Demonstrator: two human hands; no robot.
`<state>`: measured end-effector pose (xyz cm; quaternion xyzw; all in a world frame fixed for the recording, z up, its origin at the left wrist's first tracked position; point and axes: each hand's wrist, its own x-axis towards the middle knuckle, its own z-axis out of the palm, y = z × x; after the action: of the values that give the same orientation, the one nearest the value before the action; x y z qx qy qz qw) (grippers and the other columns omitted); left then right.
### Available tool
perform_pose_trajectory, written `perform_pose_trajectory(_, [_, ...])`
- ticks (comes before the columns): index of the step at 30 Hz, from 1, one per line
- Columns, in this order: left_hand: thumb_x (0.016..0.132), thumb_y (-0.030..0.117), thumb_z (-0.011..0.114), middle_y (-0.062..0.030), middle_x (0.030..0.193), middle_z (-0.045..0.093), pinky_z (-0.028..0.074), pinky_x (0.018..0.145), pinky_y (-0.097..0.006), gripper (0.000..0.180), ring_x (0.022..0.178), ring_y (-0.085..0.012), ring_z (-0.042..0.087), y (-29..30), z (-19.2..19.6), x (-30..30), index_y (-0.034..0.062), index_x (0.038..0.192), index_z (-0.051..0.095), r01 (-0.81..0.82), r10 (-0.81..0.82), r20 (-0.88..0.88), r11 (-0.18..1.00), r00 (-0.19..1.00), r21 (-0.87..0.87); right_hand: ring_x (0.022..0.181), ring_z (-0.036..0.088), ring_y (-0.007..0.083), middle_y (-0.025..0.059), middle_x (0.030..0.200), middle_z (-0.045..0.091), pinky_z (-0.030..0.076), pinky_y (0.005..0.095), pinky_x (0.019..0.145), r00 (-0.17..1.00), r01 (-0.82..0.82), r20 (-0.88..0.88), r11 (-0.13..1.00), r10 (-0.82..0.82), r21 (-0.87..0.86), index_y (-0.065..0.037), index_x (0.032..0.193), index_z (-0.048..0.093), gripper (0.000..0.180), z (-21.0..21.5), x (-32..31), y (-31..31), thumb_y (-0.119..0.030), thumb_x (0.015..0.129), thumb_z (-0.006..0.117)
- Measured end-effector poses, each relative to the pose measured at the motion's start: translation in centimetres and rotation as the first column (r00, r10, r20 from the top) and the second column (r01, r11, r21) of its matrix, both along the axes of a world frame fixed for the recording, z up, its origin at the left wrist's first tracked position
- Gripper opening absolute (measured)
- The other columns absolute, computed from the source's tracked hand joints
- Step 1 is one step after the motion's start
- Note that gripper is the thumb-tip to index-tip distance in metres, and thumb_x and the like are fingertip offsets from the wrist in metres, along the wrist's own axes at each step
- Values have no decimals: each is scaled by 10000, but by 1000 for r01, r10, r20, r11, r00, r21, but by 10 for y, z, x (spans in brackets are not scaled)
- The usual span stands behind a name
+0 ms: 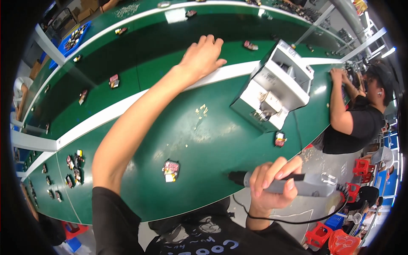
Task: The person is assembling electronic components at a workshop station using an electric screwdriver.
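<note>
My right hand (274, 185) is wrapped round a grey electric screwdriver (314, 185) with a black cord. Its dark nose points left, low over the near edge of the green table (204, 153). To the left of that nose lies a small black-and-red assembly (171, 170) with a pale tab. My left arm stretches across the table, and my left hand (202, 59) is over the dark green conveyor belt (157, 42), just past the white rail. Its fingers are extended with the thumb apart. Nothing shows in them, though the underside of the hand is hidden.
A white box-shaped machine (276, 85) stands at the right, a similar assembly (279, 139) beside it. More assemblies (114, 80) ride the belt, and several (75, 165) lie at the table's left. Pale crumbs (202, 111) are scattered mid-table. A co-worker (357, 110) sits at the right.
</note>
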<state>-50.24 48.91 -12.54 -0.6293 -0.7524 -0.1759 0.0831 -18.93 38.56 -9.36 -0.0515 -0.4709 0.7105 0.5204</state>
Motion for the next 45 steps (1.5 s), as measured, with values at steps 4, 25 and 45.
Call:
perform_pose_trajectory(4, [930,395,712,-171,1340,533,461,980,-581,722,1279,-347,520,85,-31,21,49,1493,421,43,-44,65,999,997,10,349,415,161,109,672,468,377,293,309,987,159,9,986,-160,42,-42,904,358,293,-2,31,2,-252,1003,536])
perform_pose_trajectory(25, [914,429,710,-143,1140,616,507,863,-447,458,1111,-309,585,55,-52,-25,37,1132,616,-83,125,-179,971,976,224,338,364,167,127,651,486,355,316,303,965,260,11,959,-261,-116,-30,909,375,290,-22,39,26,-254,966,549])
perform_pose_trajectory(45, [936,383,717,-146,1087,559,578,712,-437,447,873,-338,670,-346,-21,0,32,1177,582,-509,509,5,860,861,-41,390,351,117,85,743,444,326,233,358,993,116,-1,993,-116,-18,-50,939,361,240,-20,6,9,-242,1060,437])
